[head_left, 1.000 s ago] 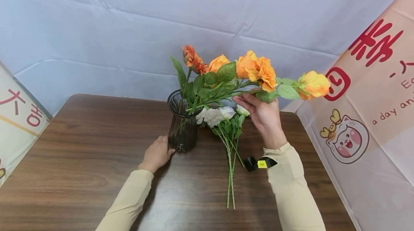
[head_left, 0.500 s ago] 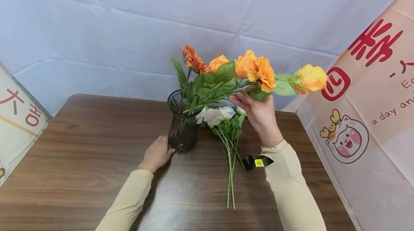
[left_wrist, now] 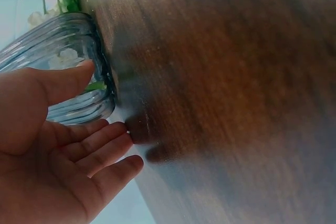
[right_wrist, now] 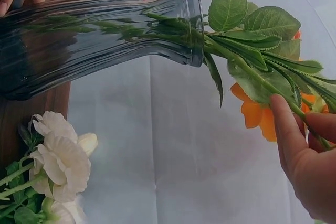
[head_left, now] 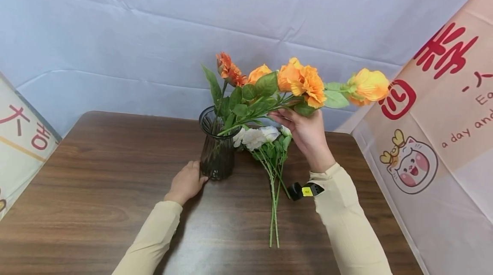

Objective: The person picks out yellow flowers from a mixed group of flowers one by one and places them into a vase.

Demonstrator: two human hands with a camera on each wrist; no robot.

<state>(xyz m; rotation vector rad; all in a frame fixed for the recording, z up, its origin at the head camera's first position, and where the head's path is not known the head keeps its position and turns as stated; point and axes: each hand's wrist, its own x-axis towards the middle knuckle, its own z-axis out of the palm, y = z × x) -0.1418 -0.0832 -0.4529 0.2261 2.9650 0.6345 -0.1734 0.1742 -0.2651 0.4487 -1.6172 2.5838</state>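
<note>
A dark ribbed glass vase [head_left: 217,157] stands upright on the table, holding several orange artificial flowers [head_left: 310,87] that lean right over its rim. My left hand [head_left: 186,182] holds the vase low on its left side, thumb in front and fingers behind, as the left wrist view shows with the hand [left_wrist: 58,145] around the base. My right hand [head_left: 308,134] pinches a green stem [right_wrist: 247,69] between thumb and fingers, right of the rim. That stem appears to belong to the yellow-orange rose [head_left: 367,86] at far right. Its lower end lies inside the vase mouth.
Several white artificial flowers [head_left: 254,139] lie on the brown wooden table [head_left: 115,181], right of the vase, their bare stems [head_left: 274,206] pointing towards me. A pale cloth [head_left: 154,31] hangs behind the table. A printed banner [head_left: 435,108] stands along the right side.
My right hand has shifted a little left towards the vase, carrying the yellow-orange rose left and slightly up. The left hand and vase have stayed in place.
</note>
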